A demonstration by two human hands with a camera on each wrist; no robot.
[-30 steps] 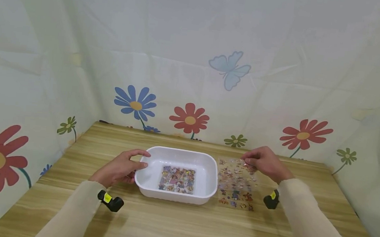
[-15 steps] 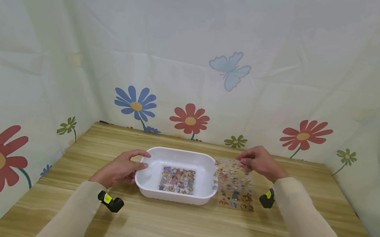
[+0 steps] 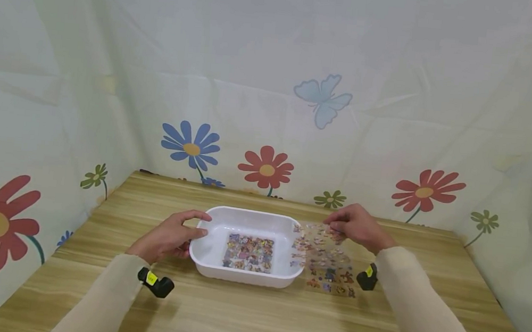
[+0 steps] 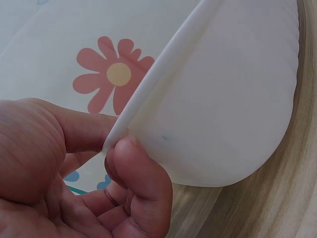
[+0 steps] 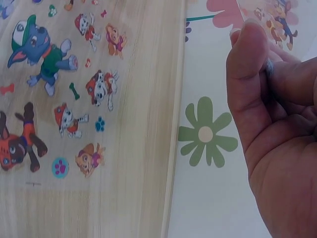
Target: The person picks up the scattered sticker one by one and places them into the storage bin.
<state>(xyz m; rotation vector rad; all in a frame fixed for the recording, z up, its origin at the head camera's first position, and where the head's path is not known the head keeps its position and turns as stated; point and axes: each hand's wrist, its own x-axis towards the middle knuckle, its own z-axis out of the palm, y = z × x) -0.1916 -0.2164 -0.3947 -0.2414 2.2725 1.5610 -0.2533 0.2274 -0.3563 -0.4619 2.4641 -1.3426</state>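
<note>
A white plastic tub stands on the table; my left hand pinches its left rim between thumb and fingers. In the left wrist view, the tub's outer wall rises beside the fingertips. Flat on the tub's floor lies a stack of colourful sticker sheets. My right hand pinches the far edge of a clear sticker sheet, whose left part overlaps the tub's right rim. Below it, another clear sheet of cartoon dog stickers lies on the table, partly covered; the right wrist view shows its stickers closely.
The wood-grain table reaches back to a white cloth printed with flowers and butterflies. A black camera is strapped at each wrist, over long light sleeves.
My right hand has moved left with the clear sticker sheet, bringing its left edge over the tub's right rim. The left hand and the tub have stayed in place.
</note>
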